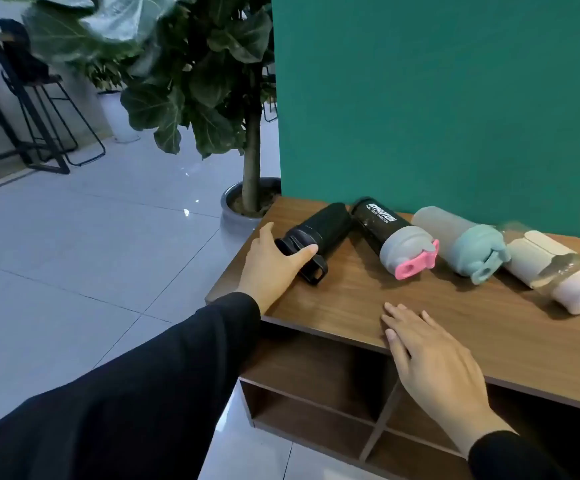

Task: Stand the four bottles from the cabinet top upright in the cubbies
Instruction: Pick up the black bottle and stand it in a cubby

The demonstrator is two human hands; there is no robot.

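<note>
Green wall behind, wooden tabletop (pixel 455 313) up front with four bottles lying on their sides. Left hand (pixel 274 261) has its grip spread over the cap end of the black bottle (pixel 319 233), thumb touching, not closed yet. Right hand (pixel 430 355) rests flat and spread on the front edge, holding nothing. I'd wrap the neck firmly before tipping it up. Its long axis runs diagonally, cap toward the person, base toward the wall. Cubbies (pixel 316 403) sit below.

Counted on cabinet top (pixel 437 317): four bottles, all lying down — one black (pixel 316 237), one black with grey-pink lid (pixel 390 237), one teal-lidded (pixel 461 242), one clear (pixel 555 268). Hands: two. Potted plants: two.
</note>
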